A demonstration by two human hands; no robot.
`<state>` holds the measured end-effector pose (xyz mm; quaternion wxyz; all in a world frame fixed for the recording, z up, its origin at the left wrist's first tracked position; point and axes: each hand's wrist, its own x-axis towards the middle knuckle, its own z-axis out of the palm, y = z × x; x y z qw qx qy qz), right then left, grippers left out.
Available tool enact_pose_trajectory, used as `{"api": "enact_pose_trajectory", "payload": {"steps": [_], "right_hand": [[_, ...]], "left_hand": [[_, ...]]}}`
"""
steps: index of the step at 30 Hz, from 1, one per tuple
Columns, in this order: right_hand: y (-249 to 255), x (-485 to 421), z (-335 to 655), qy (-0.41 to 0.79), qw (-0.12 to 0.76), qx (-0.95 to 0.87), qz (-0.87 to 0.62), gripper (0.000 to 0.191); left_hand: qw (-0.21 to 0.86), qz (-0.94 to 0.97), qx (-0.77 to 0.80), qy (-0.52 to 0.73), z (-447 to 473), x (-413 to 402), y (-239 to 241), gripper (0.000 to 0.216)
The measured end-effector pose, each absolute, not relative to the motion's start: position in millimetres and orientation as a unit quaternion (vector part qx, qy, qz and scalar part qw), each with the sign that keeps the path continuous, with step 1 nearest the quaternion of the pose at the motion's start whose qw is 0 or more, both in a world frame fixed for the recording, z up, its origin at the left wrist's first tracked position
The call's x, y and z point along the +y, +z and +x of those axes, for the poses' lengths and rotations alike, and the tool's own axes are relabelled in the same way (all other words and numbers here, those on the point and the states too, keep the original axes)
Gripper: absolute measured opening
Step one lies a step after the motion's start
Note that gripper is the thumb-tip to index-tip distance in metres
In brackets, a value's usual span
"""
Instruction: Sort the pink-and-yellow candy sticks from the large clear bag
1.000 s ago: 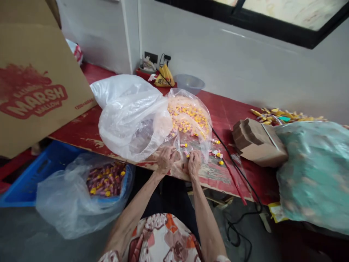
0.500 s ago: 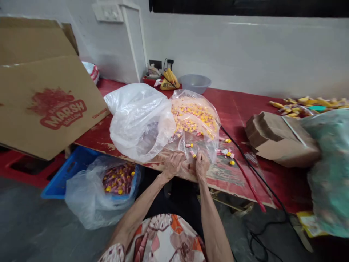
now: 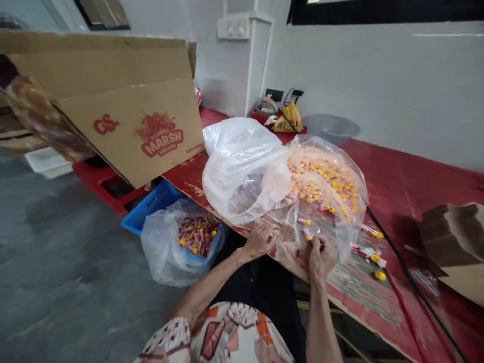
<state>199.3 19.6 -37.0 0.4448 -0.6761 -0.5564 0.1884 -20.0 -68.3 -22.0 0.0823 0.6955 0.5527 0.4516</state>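
My left hand (image 3: 260, 238) rests at the worn table edge, its fingers curled; anything in them is too blurred to make out. To its right, my right hand (image 3: 321, 256) is closed with thumb and fingers bent together, and what it may hold is hidden. Just beyond its fingertips lies a small pink tube with a yellow cap (image 3: 307, 235), with another capped tube (image 3: 303, 222) a little farther off. Behind both hands, a clear plastic bag (image 3: 350, 222) holds a heap of such pink-and-yellow tubes (image 3: 321, 176). A cloudy white plastic bag (image 3: 242, 156) stands open-mouthed to its left.
Below left, a blue crate (image 3: 141, 214) holds a bag of capped tubes (image 3: 198, 237). A large carton (image 3: 128, 111) leans at the left. Loose tubes and caps (image 3: 372, 257), a black cable (image 3: 401, 259) and brown cardboard (image 3: 454, 242) lie right. A grey basin (image 3: 330, 126) sits behind.
The view has swung left, so everything appears farther right and more of the carton and floor shows. My hands stay at the table edge by the clear bag.
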Motion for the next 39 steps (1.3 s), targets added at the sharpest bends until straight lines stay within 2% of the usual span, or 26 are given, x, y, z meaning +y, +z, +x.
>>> {"api": "enact_pose_trajectory", "payload": {"steps": [5, 10, 13, 16, 21, 26, 30, 34, 36, 39], "right_hand": [[-37, 21, 201, 0.182, 0.424, -0.573, -0.677, 0.052], [-44, 21, 203, 0.171, 0.429, -0.567, -0.682, 0.052], [-46, 21, 203, 0.163, 0.431, -0.580, -0.672, 0.053], [-46, 21, 202, 0.158, 0.439, -0.581, -0.667, 0.056], [-39, 19, 199, 0.169, 0.448, -0.572, -0.666, 0.058], [-33, 14, 195, 0.205, 0.460, -0.566, -0.653, 0.053], [-29, 21, 197, 0.247, 0.481, -0.527, -0.656, 0.059], [-19, 51, 199, 0.244, 0.436, -0.562, -0.659, 0.071], [-13, 71, 196, 0.230, 0.394, -0.630, -0.628, 0.061], [-9, 94, 190, 0.237, 0.330, -0.696, -0.592, 0.035]], "left_hand": [[-0.014, 0.591, 0.624, 0.511, -74, -126, -21, 0.029], [-0.097, 0.456, 0.777, 0.422, -145, -194, -56, 0.028], [-0.147, 0.410, 0.806, 0.401, -164, -209, -62, 0.028], [-0.152, 0.446, 0.762, 0.445, -158, -179, -44, 0.028], [-0.103, 0.550, 0.673, 0.484, -131, -50, -13, 0.031], [-0.032, 0.515, 0.752, 0.410, -118, 47, -22, 0.040], [-0.013, 0.524, 0.751, 0.401, -122, 52, -32, 0.029], [-0.026, 0.558, 0.686, 0.467, -123, 32, -35, 0.023], [-0.030, 0.549, 0.677, 0.490, -121, 26, -35, 0.021], [-0.033, 0.520, 0.667, 0.533, -117, 22, -30, 0.019]]}}
